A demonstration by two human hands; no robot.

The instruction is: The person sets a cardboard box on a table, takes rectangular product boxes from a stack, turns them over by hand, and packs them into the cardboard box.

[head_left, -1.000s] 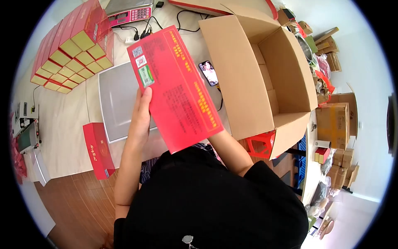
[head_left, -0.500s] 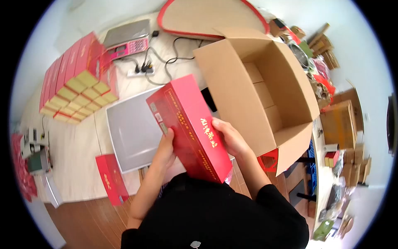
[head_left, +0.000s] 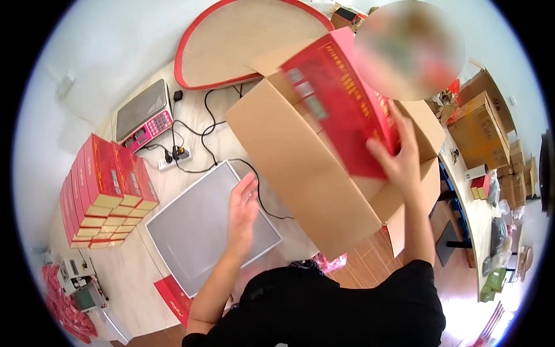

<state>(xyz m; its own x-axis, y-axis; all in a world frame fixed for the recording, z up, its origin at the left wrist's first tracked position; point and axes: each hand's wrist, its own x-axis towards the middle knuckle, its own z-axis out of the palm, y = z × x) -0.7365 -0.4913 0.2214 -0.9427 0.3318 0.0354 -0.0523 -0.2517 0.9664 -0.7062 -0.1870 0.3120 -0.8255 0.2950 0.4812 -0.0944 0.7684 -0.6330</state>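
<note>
While right fingers grip a red box at an open carton, left fingers released

Pale marbled table, 1 scale, 1 power strip, black cables, 1 grey tray, stacked red boxes

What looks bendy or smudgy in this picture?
In the head view, the tabletop has curved edges and corners go black; same view, a round patch is blurred out, printing on the held red box looks smeared, and glare whitens the lower right.
</note>
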